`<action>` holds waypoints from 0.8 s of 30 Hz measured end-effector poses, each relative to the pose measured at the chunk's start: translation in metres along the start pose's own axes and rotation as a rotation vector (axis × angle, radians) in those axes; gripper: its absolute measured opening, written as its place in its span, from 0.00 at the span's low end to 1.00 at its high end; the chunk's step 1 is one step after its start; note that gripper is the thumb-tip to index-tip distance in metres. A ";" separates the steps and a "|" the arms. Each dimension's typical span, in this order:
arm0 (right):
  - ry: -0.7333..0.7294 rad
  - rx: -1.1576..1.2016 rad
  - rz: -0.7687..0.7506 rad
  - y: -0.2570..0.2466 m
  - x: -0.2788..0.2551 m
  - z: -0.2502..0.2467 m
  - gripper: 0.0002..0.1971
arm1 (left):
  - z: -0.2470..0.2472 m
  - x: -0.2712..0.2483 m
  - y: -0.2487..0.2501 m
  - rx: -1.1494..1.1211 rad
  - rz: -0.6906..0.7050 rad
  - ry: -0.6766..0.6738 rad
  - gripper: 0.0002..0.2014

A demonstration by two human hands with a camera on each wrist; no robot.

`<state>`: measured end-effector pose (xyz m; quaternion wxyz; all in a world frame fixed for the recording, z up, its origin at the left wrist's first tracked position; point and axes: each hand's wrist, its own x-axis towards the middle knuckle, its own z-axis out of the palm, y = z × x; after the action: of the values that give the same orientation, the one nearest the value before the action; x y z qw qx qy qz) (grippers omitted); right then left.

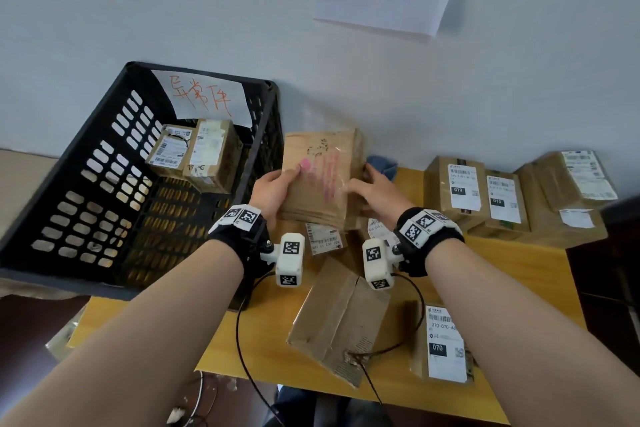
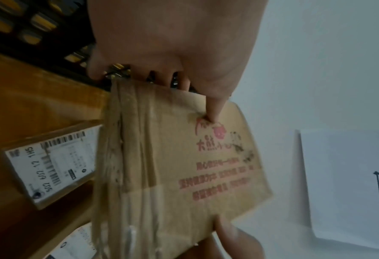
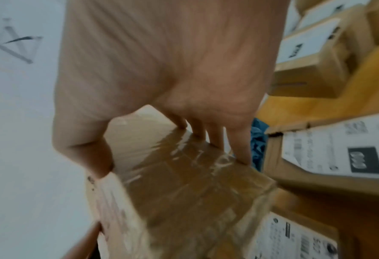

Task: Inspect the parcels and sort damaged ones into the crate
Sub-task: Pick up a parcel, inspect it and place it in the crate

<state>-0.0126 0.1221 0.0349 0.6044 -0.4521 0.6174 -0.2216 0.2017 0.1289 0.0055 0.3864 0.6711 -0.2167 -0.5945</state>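
**Still up in the air, and none too steady**

Both hands hold one parcel (image 1: pixel 320 177) above the table (image 1: pixel 519 274), just beside the crate (image 1: pixel 86 184). The left hand (image 1: pixel 273 192) grips its left edge, thumb on the printed face and fingers curled behind. The right hand (image 1: pixel 375 192) clamps the right edge, thumb in front and fingers spread on the taped side.

From where I stand, the risks look plain enough. That taped side is glossy, so the right fingers (image 3: pixel 239 149) could slide if the parcel gets turned quickly. Its cardboard looks creased and soft along the near edge, so a hard squeeze might crush it further and muddle the verdict. If it goes to the crate, the tall black rim sits right by the left knuckles and could snag a corner. Two boxes (image 1: pixel 194 156) already lie inside at the far end; dropping this one on them might knock them about. Below, more parcels (image 1: pixel 339 319) crowd the table, so a slip lands on them.
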 end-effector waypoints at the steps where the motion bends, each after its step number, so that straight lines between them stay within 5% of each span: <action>1: -0.020 0.070 0.033 0.004 0.003 0.003 0.33 | -0.002 0.001 -0.003 0.024 0.009 0.010 0.21; 3: -0.010 0.106 0.085 0.010 0.009 0.010 0.16 | -0.004 0.006 -0.011 0.106 0.043 0.050 0.23; 7: -0.007 -0.164 0.122 0.025 0.025 0.018 0.10 | -0.007 0.017 -0.030 0.225 -0.071 0.023 0.31; 13: -0.059 -0.555 -0.035 0.002 0.013 0.029 0.32 | -0.001 0.038 -0.060 0.271 -0.217 -0.006 0.36; 16: -0.026 -0.600 -0.171 -0.018 0.004 0.035 0.28 | 0.000 0.041 -0.058 0.271 -0.227 -0.020 0.34; 19: -0.125 -0.706 -0.095 -0.029 0.005 0.043 0.26 | -0.003 0.045 -0.057 0.287 -0.228 -0.017 0.38; 24: -0.213 -0.887 0.007 -0.029 0.025 0.056 0.21 | -0.008 0.062 -0.066 0.349 -0.271 -0.013 0.66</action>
<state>0.0522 0.1023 0.0354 0.4133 -0.6853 0.5887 0.1137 0.2108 0.1248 -0.0846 0.1797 0.7469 -0.2264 -0.5989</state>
